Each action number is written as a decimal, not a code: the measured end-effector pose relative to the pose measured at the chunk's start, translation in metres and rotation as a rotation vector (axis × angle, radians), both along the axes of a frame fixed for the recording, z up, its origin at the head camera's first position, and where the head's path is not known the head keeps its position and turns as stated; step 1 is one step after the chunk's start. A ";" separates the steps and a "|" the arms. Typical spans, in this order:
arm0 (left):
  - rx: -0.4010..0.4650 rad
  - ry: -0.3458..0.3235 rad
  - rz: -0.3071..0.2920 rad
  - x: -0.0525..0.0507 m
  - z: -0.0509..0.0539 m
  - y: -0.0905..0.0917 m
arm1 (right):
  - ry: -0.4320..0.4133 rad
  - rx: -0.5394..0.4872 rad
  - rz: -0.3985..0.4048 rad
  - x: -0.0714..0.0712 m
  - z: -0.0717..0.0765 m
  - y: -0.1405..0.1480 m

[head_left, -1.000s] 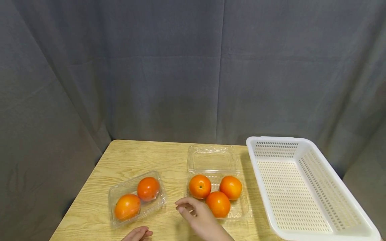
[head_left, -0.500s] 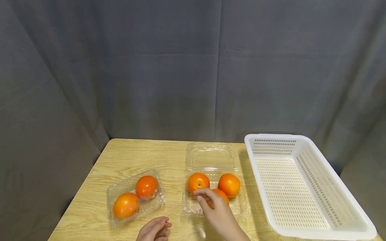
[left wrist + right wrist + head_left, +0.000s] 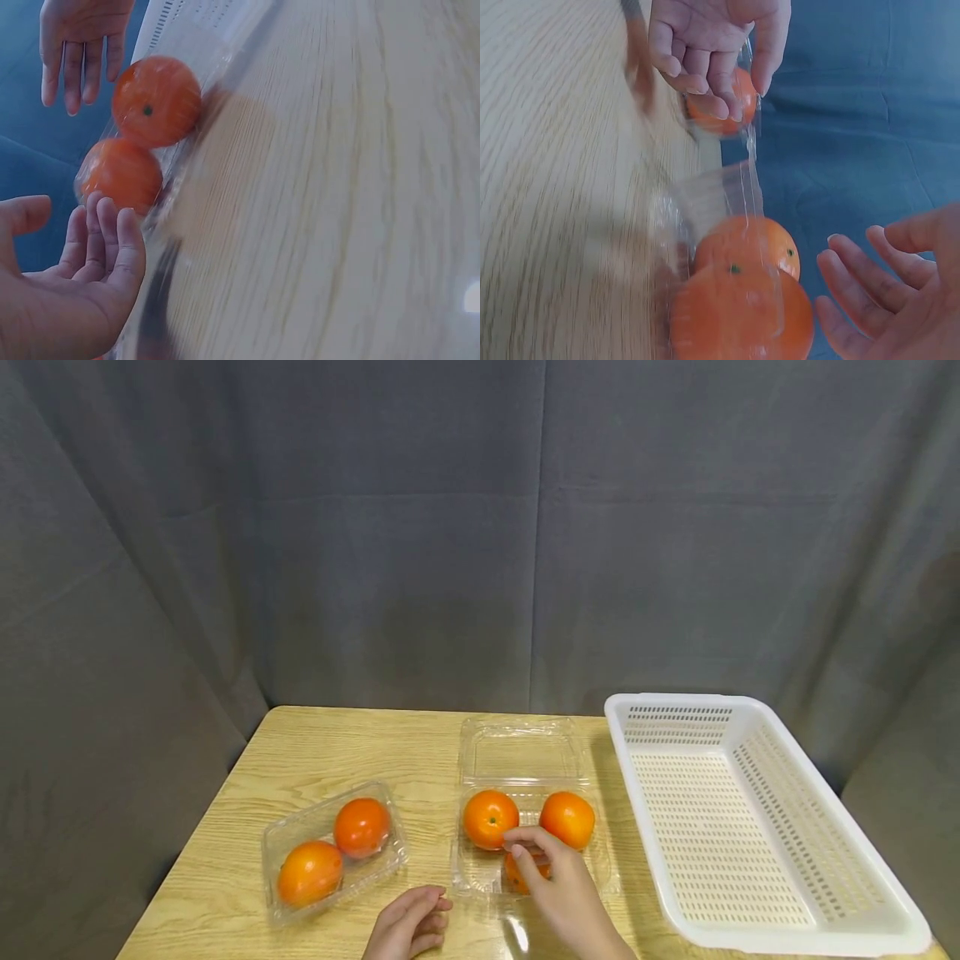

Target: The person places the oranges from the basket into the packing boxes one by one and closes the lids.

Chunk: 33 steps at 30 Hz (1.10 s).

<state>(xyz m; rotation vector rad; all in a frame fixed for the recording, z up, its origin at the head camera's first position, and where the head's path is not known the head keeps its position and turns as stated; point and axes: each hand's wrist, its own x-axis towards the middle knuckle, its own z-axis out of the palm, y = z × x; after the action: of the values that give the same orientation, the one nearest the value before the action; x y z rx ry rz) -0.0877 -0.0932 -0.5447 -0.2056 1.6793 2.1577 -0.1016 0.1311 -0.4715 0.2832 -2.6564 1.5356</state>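
An open clear plastic clamshell box [image 3: 480,881] lies mid-table with its lid [image 3: 521,756] folded back. Inside sit an orange [image 3: 491,819] at the left, another orange [image 3: 567,820] at the right and a front orange [image 3: 517,875], partly hidden by my right hand [image 3: 564,885]. That hand hovers over the box with loosely bent fingers and holds nothing; the right wrist view shows its fingers [image 3: 866,285] apart from the fruit. My left hand [image 3: 408,922], relaxed and holding nothing, is at the box's front left. In the left wrist view its fingers [image 3: 109,247] are slightly bent.
Left on the wooden table [image 3: 360,743] is a second clear box [image 3: 375,870], its lid apparently down over two oranges [image 3: 311,872]. A large white perforated basket [image 3: 720,843] stands at the right. Behind the table hangs a grey curtain [image 3: 397,543].
My right hand has moved right, from beside the open box to over its front orange. My left hand has come right and farther into view. The fruit stays in the boxes.
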 end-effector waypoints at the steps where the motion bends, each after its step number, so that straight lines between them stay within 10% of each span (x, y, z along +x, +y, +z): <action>1: 0.004 -0.003 -0.001 -0.001 0.000 0.003 | 0.000 0.005 -0.011 0.000 0.000 0.001; 18: 0.067 0.004 0.064 -0.016 -0.010 0.031 | 0.125 0.311 -0.140 -0.003 0.018 0.014; 33: 0.125 0.001 0.065 -0.017 -0.018 0.027 | 0.138 0.543 -0.012 -0.021 0.044 0.016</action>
<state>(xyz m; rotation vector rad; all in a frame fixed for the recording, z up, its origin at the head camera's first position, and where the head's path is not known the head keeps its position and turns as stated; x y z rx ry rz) -0.1049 -0.0660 -0.5631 -0.2263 1.5512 2.3016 -0.1223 0.1470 -0.4279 0.3769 -2.8954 0.7285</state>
